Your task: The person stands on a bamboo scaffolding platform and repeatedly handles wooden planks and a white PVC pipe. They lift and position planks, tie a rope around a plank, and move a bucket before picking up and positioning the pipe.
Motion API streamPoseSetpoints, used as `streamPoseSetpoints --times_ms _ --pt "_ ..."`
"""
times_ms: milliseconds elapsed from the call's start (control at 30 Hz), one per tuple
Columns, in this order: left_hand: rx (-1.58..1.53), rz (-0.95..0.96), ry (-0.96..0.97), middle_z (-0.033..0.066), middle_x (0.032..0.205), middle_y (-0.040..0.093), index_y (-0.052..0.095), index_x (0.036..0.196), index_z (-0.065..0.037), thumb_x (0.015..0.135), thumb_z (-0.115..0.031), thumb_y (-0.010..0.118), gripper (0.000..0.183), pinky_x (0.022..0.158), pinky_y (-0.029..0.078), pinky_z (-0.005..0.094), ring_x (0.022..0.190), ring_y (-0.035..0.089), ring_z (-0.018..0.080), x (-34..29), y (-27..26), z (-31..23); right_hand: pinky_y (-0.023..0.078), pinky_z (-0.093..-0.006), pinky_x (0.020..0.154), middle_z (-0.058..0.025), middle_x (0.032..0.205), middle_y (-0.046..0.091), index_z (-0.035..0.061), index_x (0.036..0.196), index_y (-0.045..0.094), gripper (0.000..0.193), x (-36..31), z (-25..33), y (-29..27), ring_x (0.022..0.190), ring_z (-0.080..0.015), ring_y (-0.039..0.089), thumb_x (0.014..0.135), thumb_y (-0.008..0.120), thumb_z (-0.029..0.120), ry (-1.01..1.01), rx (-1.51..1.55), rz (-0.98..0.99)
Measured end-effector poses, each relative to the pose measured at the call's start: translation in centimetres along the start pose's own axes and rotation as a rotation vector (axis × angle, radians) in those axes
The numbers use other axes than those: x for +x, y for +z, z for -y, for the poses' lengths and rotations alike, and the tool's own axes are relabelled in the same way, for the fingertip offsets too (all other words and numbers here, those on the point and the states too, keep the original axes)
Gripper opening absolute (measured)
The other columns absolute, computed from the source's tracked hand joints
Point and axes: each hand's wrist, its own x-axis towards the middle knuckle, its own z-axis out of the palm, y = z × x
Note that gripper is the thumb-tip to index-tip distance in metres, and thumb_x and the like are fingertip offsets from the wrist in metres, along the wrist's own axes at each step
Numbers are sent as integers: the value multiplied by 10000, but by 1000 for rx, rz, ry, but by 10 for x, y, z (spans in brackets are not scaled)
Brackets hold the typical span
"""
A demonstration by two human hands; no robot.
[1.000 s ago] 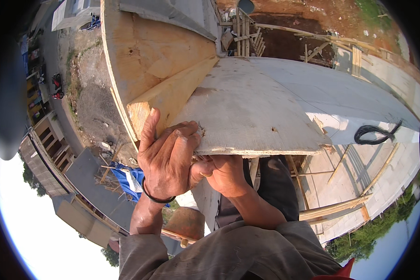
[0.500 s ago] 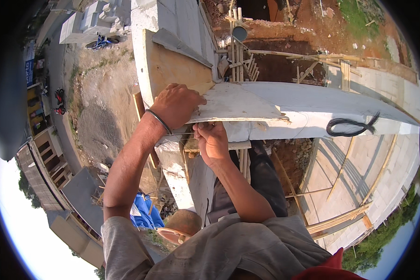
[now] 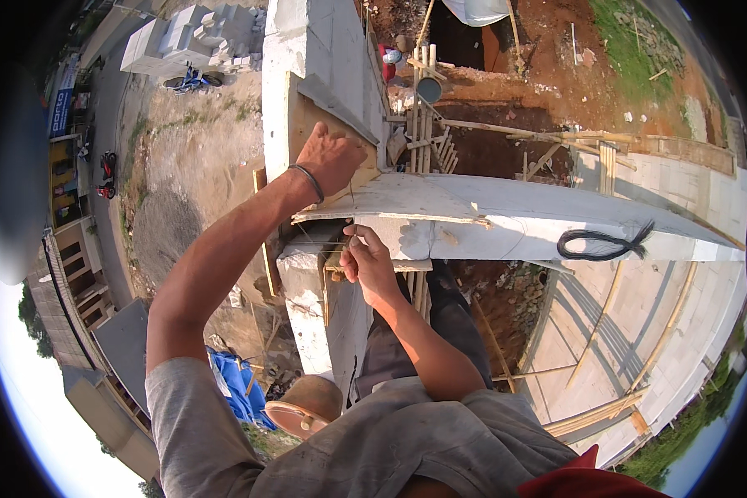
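In the head view, the left hand [image 3: 334,158] is curled near the grey board's [image 3: 407,197] left end, its grip impossible to tell; the right hand [image 3: 368,261] pinches narrowly on seemingly thin wire [image 3: 353,196] by the board's near edge; the board already lies along the white wall [image 3: 515,239]; the wire's strands look loose, not yet joined.

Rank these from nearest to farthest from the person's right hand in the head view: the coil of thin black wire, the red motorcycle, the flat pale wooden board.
From the right hand:
1. Flat pale wooden board: just ahead of it.
2. Coil of thin black wire: off to the right.
3. Red motorcycle: far left, well below.
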Motion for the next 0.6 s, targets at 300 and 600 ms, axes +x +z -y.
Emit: streamPoseSetpoints --times_ms 300,600 --pt "70 -613 -316 51 907 600 597 949 -92 833 -130 613 123 767 411 395 887 602 252 -5 -33 32 274 -202 452 36 655 389 57 1074 556 228 13 19 9 509 -36 306 1045 422 240 -47 -66 -22" --pt "-312 -776 -516 119 802 519 542 847 -20 880 -94 581 90 716 401 365 725 521 279 -128 -93 -42 272 -206 445 41 649 391 92 998 514 199 -58 -34 -4 485 -47 305 1040 433 268 153 114 -65"
